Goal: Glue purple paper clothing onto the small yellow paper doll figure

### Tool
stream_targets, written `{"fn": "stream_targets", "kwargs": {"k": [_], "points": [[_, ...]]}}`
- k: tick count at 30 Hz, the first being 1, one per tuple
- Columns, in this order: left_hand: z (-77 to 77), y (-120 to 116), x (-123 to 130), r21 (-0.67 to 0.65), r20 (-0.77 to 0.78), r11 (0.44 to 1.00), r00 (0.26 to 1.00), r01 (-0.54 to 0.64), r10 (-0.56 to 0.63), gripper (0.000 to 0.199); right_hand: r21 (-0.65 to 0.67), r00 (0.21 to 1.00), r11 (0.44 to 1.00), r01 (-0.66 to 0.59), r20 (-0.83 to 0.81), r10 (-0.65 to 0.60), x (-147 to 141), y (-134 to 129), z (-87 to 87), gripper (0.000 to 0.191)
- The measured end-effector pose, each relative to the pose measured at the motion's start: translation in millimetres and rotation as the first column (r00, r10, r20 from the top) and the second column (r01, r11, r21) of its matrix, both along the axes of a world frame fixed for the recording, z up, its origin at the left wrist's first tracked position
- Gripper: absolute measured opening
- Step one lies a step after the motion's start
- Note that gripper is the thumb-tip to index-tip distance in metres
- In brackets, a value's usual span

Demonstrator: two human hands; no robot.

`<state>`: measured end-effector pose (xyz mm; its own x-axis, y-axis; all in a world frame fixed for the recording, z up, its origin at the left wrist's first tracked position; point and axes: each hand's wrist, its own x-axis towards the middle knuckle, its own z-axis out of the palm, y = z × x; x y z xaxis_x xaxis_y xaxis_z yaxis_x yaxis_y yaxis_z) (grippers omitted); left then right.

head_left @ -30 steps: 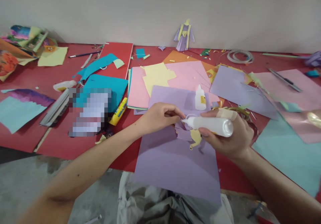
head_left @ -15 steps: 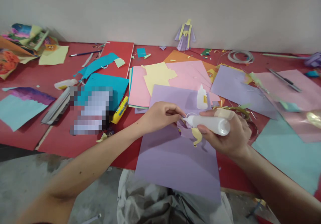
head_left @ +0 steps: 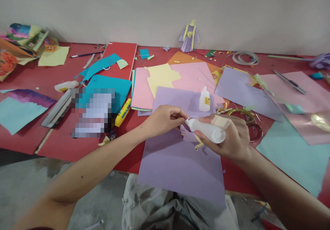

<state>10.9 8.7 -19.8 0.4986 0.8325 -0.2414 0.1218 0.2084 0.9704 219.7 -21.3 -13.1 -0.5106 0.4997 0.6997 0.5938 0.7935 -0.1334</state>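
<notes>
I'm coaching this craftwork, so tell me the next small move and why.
Perhaps lightly squeeze the held white bottle: the right hand points its tip toward the left hand, whose fingers are close together beside the small purple piece.

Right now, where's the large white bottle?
In the head view, right of centre, the large white bottle is in the right hand, above the purple sheet, pointing at the left hand.

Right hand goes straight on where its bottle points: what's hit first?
Likely the left hand: its fingertips sit by the tip of the bottle in the right hand. Depth there is unclear.
</notes>
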Motion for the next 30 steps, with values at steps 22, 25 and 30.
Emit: {"fn": "stream_targets", "kwargs": {"k": [22, 25, 30], "points": [[-1.4, -0.2, 0.0, 0.19, -0.076, 0.982, 0.997, 0.005, 0.009, 0.016, 0.158, 0.996, 0.985, -0.064, 0.075, 0.052, -0.7, 6.0, 7.0, 0.021], [-3.4, -1.4, 1.1, 0.199, -0.075, 0.98, 0.997, -0.001, 0.017, 0.016, 0.153, 0.995, 0.986, -0.06, 0.088, 0.047, -1.4, 6.0, 7.1, 0.02], [-5.2, -2.7, 1.5, 0.227, -0.084, 0.974, 0.996, 0.012, 0.007, 0.017, 0.196, 0.994, 0.977, -0.084, 0.08, 0.07, -1.8, 5.9, 7.7, 0.024]]}}
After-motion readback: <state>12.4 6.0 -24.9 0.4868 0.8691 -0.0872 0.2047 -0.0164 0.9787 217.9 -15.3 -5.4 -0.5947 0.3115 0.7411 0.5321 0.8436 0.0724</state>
